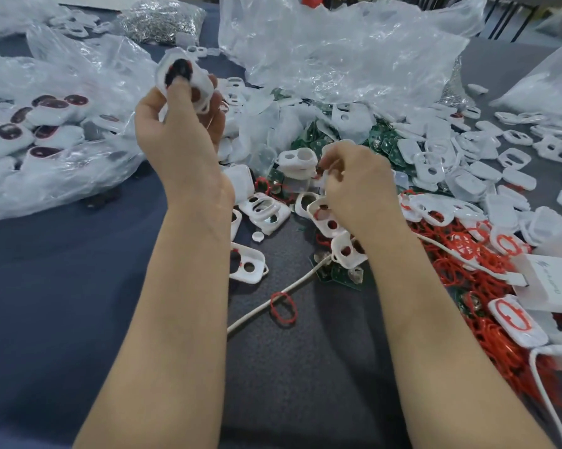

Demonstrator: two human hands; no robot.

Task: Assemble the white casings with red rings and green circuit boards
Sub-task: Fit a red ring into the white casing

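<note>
Loose mingled piles: white casings (264, 212), red rings (487, 288), green circuit boards (384, 136).

We see the casing (184, 77) in the left hand (179, 131) only as a motion-smeared white shape with a dark centre, its lower part covered by the gripping thumb and fingers. The right hand (359, 186) turns its back to us, so its curled fingertips are hidden and we cannot tell what they hold, if anything. The green circuit boards (307, 145) lie mostly buried under loose white casings (435, 163) and a plastic bag (338, 53), and the white box (553, 283) is cut off by the right edge.
</note>
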